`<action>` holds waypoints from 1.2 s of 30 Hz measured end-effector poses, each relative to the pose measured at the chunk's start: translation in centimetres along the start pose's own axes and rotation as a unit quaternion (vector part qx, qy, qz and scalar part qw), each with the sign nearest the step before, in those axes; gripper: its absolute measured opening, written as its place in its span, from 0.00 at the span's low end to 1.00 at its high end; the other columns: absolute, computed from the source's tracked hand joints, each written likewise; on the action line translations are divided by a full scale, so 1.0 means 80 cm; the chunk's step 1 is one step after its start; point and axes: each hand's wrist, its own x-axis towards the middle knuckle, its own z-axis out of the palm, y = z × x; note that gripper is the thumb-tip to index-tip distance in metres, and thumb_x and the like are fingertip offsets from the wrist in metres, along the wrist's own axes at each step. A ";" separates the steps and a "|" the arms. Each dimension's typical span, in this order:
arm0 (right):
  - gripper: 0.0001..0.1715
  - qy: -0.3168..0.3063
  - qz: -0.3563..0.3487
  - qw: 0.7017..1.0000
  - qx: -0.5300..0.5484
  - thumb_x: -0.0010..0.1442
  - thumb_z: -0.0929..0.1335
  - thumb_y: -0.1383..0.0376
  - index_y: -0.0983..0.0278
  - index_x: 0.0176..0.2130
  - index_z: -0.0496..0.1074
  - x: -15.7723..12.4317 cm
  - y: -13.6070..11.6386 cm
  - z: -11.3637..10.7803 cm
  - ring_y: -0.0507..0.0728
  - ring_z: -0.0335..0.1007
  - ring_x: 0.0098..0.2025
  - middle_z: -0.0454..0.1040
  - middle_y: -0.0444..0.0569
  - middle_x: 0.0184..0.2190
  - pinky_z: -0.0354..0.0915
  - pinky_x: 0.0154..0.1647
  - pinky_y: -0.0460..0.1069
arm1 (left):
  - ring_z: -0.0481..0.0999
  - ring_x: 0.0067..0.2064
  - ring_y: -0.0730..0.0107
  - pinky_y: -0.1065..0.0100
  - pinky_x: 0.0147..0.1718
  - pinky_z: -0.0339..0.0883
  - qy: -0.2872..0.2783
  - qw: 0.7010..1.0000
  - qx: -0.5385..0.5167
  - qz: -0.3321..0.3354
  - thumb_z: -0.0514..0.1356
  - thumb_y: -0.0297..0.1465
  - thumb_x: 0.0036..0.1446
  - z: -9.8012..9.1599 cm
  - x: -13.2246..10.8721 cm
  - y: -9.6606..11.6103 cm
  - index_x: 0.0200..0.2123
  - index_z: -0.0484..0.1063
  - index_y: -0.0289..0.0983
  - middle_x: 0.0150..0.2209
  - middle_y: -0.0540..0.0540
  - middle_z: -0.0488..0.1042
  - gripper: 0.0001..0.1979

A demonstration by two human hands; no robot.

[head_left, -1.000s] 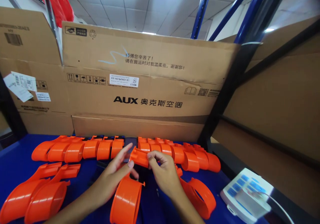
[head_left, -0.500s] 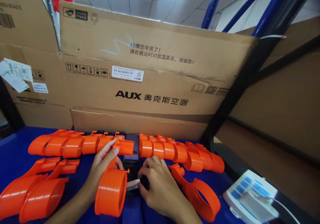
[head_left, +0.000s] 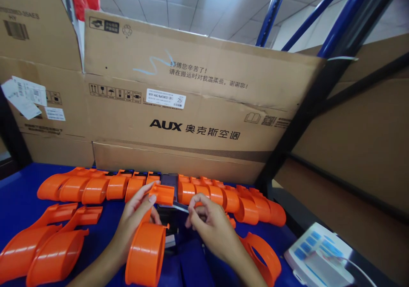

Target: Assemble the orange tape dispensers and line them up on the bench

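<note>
My left hand (head_left: 132, 223) grips an orange plastic dispenser shell (head_left: 147, 246) by its narrow neck, its round end toward me. Thumb and fingers close round the neck near its square tip (head_left: 163, 194). My right hand (head_left: 212, 227) is closed in a pinch on a thin grey strip (head_left: 180, 209) that runs toward the shell's tip. Behind the tip stands a small dark device (head_left: 169, 180). Under my hands a black block with a white piece (head_left: 170, 240) lies on the blue table (head_left: 15, 201).
A row of orange shells (head_left: 223, 197) lines the back of the table, with more (head_left: 47, 248) at the left and one (head_left: 262, 253) beside my right wrist. Large cardboard boxes (head_left: 191, 108) wall the back. A white keypad device (head_left: 319, 253) lies at right by a dark rack post (head_left: 297, 125).
My right hand has lifted off the black block and now pinches a thin strip near the shell's tip. My left hand keeps the shell, raised slightly.
</note>
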 end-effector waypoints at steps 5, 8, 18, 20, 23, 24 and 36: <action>0.14 0.028 0.012 0.987 0.157 0.62 0.70 0.54 0.60 0.36 0.67 0.007 0.003 -0.005 0.57 0.77 0.33 0.76 0.45 0.28 0.70 0.33 0.48 | 0.73 0.20 0.68 0.73 0.23 0.64 -0.009 1.000 0.005 -0.008 0.65 0.47 0.58 0.000 -0.001 -0.002 0.68 0.56 0.36 0.19 0.49 0.78 0.41; 0.17 0.071 -0.001 0.982 0.176 0.58 0.74 0.52 0.62 0.34 0.70 0.009 0.005 -0.006 0.54 0.73 0.29 0.74 0.43 0.26 0.72 0.35 0.49 | 0.73 0.20 0.69 0.73 0.23 0.63 -0.006 1.000 0.010 -0.008 0.64 0.47 0.58 0.002 -0.003 0.002 0.68 0.57 0.35 0.19 0.49 0.78 0.40; 0.24 0.190 -0.027 0.949 0.250 0.53 0.78 0.53 0.62 0.44 0.73 0.015 0.003 0.003 0.53 0.71 0.26 0.79 0.46 0.27 0.69 0.28 0.47 | 0.72 0.19 0.70 0.73 0.20 0.58 -0.013 0.999 0.037 0.013 0.65 0.46 0.57 0.016 -0.011 0.002 0.62 0.64 0.33 0.20 0.48 0.78 0.35; 0.25 0.192 -0.026 0.950 0.246 0.53 0.78 0.52 0.64 0.44 0.75 0.016 0.005 0.005 0.53 0.71 0.25 0.79 0.47 0.26 0.68 0.26 0.47 | 0.73 0.19 0.69 0.72 0.20 0.59 -0.009 0.999 0.039 0.018 0.65 0.46 0.57 0.017 -0.011 0.001 0.61 0.65 0.33 0.20 0.48 0.78 0.34; 0.23 0.198 -0.025 0.953 0.228 0.52 0.78 0.51 0.65 0.39 0.78 0.017 0.009 0.006 0.55 0.73 0.26 0.80 0.49 0.26 0.68 0.25 0.48 | 0.73 0.19 0.70 0.72 0.22 0.60 -0.002 0.999 0.044 0.030 0.65 0.45 0.57 0.018 -0.011 0.001 0.59 0.66 0.34 0.20 0.49 0.77 0.32; 0.23 0.200 -0.027 0.954 0.223 0.52 0.78 0.50 0.65 0.38 0.78 0.016 0.009 0.006 0.56 0.74 0.26 0.80 0.49 0.27 0.68 0.25 0.48 | 0.73 0.19 0.70 0.72 0.22 0.59 0.000 0.998 0.048 0.034 0.65 0.46 0.57 0.018 -0.011 0.000 0.59 0.67 0.34 0.20 0.50 0.77 0.32; 0.19 0.150 -0.017 0.957 0.248 0.55 0.76 0.50 0.64 0.35 0.79 0.014 0.000 0.004 0.58 0.79 0.31 0.82 0.51 0.30 0.73 0.30 0.49 | 0.73 0.20 0.70 0.71 0.24 0.62 -0.013 0.997 0.064 0.034 0.65 0.46 0.56 0.018 -0.012 0.000 0.62 0.66 0.33 0.19 0.51 0.77 0.35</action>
